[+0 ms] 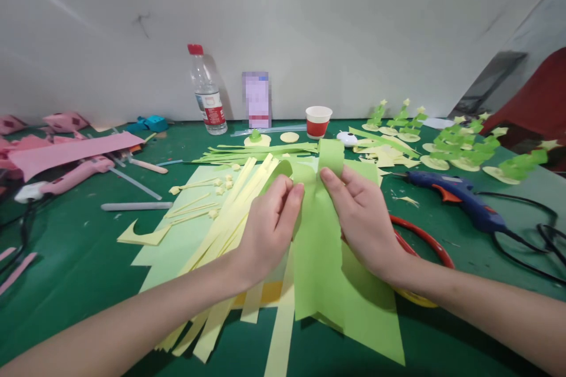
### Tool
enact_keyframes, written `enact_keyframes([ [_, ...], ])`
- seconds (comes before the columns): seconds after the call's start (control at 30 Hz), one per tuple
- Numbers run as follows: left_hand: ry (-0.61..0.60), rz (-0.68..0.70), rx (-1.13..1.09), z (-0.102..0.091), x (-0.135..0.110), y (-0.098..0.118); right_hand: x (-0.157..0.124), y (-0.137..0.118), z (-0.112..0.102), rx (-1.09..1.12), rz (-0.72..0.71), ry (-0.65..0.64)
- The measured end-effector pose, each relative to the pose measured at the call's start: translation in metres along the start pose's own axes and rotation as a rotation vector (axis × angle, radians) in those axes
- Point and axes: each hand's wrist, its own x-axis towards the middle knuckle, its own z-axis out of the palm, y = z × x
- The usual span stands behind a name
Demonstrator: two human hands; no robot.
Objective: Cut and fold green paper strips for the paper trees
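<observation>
Head | L fingers [290, 207], R fingers [335, 189] pinch grn paper [315, 259] | yel strips [230, 218] nr (part hid)

Along the back edge of the surface [79, 247] stand, left to right, a bottle [209, 97], phone [256, 99] and cup [318, 123], with a paper sheet [318, 259] before them.

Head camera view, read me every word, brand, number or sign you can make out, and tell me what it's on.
No text can be read.
Bottle label: printed, too small and blurred to read.
Upright screen by the wall: pixelated, unreadable.
Blue glue gun: pale marking on its body, too small to read.
</observation>
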Motion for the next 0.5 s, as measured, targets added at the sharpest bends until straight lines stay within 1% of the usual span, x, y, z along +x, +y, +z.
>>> enact_keyframes([
  [0.07,0.030,-0.001,-0.052,0.001,-0.002,0.000,0.000,0.000,-0.001,0.001,0.022,0.011],
  [0.13,0.058,-0.010,-0.073,0.001,-0.002,0.002,0.001,-0.001,-0.002,0.019,0.086,-0.005],
  [0.23,0.098,-0.006,-0.051,-0.002,0.001,0.005,0.003,-0.004,-0.003,0.043,0.140,-0.089],
  [0.33,0.112,-0.047,-0.083,-0.005,0.007,0.006,0.003,-0.009,-0.003,-0.027,0.116,-0.160],
  [0.43,0.082,-0.101,-0.168,-0.007,0.009,0.005,0.002,-0.011,-0.004,-0.108,0.076,-0.207],
  [0.5,0.004,-0.140,-0.152,-0.006,0.007,0.004,0.002,-0.011,-0.004,-0.120,0.056,-0.195],
])
